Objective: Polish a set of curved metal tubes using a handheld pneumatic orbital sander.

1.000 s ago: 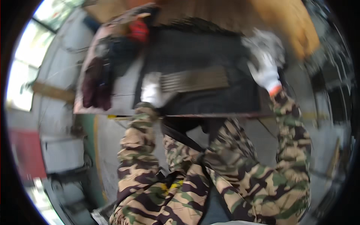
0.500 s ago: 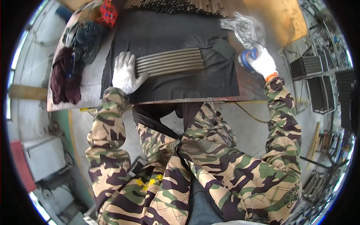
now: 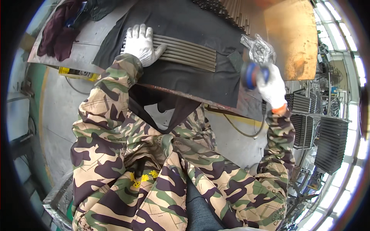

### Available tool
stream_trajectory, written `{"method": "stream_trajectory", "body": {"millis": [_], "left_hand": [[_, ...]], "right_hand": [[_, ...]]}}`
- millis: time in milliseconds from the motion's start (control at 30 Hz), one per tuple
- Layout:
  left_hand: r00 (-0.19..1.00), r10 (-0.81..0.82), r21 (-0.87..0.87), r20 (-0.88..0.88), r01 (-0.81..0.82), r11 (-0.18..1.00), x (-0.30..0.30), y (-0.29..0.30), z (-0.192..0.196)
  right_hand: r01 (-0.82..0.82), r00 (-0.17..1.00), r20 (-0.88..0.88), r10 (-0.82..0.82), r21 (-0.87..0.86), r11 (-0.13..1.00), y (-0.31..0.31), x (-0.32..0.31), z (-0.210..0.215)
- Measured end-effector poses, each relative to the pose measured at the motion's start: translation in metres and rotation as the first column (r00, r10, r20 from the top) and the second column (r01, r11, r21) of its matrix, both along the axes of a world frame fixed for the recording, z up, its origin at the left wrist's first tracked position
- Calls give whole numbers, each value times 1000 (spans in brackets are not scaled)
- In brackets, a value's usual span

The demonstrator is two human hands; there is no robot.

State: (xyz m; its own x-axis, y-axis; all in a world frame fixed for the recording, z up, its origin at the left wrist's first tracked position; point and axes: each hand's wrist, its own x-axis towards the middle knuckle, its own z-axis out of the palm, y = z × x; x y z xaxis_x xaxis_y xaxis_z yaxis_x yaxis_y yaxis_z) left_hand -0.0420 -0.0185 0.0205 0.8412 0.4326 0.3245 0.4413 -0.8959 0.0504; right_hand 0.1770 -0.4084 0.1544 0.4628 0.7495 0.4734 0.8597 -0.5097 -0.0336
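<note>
A row of several grey metal rods (image 3: 189, 52) lies side by side on a black cloth (image 3: 169, 79). Over the left part of the row my left hand (image 3: 140, 44), in a white glove, rests flat with its thumb out, hiding part of the rods. My right hand (image 3: 273, 86), gloved in white with an orange cuff, is off to the right of the rods. Its fingers are around what looks like a round blue palm sander (image 3: 251, 76), blurred by motion. Close to it on the cloth is a small dark pad (image 3: 234, 61).
Beyond the cloth lies a pile of metal tubes (image 3: 227, 15). Crumpled clear plastic (image 3: 260, 50) is beside a brown board (image 3: 296, 50) at the right. Maroon cloth (image 3: 58, 30) lies far left. A hose (image 3: 246, 135) hangs below the table's front edge.
The view has turned, so the table now slants down to the right. My left hand has slid from the rods' left end onto them. My right hand still holds the blue tool, now blurred.
</note>
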Motion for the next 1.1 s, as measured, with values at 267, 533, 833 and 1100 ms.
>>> {"method": "stream_trajectory", "body": {"millis": [267,533,833,1100], "left_hand": [[999,18,-55,50,-16,998,4,-4,-12],[988,-17,18,152,15,1000,21,-11,-14],[994,-10,51,113,4,999,30,-14,-4],[992,-55,-55,112,62,997,32,-7,8]], "right_hand": [[-88,973,-230,-12,-420,903,147,-30,-42],[-83,980,-197,4,-394,915,162,-11,-45],[-97,989,-143,42,-399,912,148,-16,-42],[-82,995,-89,49,-411,908,152,-16,-38]]}}
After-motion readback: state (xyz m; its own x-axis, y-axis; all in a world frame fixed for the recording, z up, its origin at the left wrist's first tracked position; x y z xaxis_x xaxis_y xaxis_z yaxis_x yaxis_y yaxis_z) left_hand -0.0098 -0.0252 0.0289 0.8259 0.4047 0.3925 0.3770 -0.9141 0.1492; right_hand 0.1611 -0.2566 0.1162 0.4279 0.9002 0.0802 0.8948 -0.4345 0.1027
